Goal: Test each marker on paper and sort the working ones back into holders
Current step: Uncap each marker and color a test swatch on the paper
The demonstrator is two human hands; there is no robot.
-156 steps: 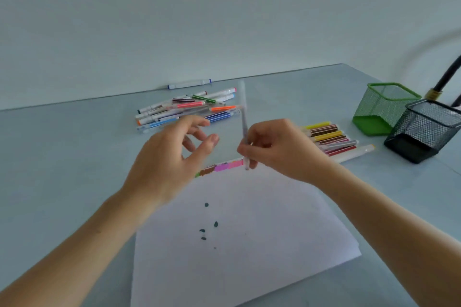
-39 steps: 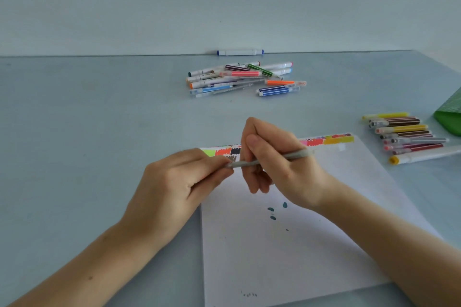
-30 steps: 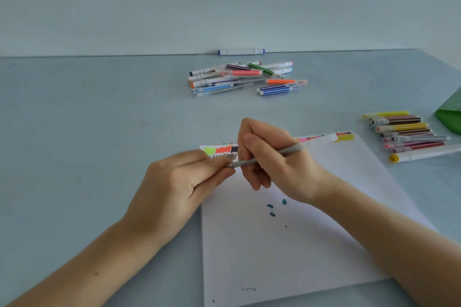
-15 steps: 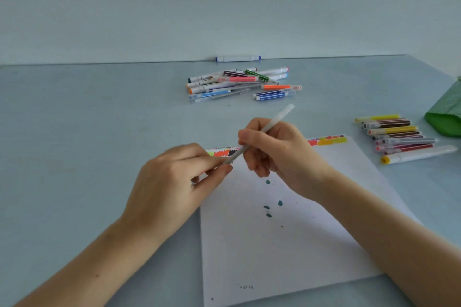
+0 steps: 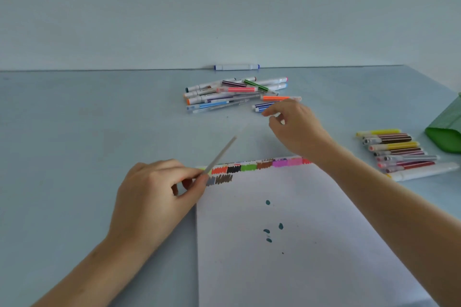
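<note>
My left hand (image 5: 154, 197) pinches the lower end of a thin grey marker (image 5: 222, 153), which slants up and to the right above the table. My right hand (image 5: 296, 129) hovers further back with fingers loosely curled, holding nothing, just in front of a blue striped marker (image 5: 262, 106). A white paper sheet (image 5: 294, 244) lies in front of me, with a row of coloured test scribbles (image 5: 249, 168) along its top edge and a few teal dots (image 5: 268, 231) mid-sheet.
A loose pile of markers (image 5: 232, 93) lies at the back centre, and a single blue-capped marker (image 5: 236, 67) rests against the wall. A neat row of markers (image 5: 396, 151) lies at the right, beside a green mesh holder (image 5: 446, 132) cut off by the frame.
My right hand let go of the grey marker and reached back toward the far pile. My left hand kept hold of the marker's end, which now points up and to the right.
</note>
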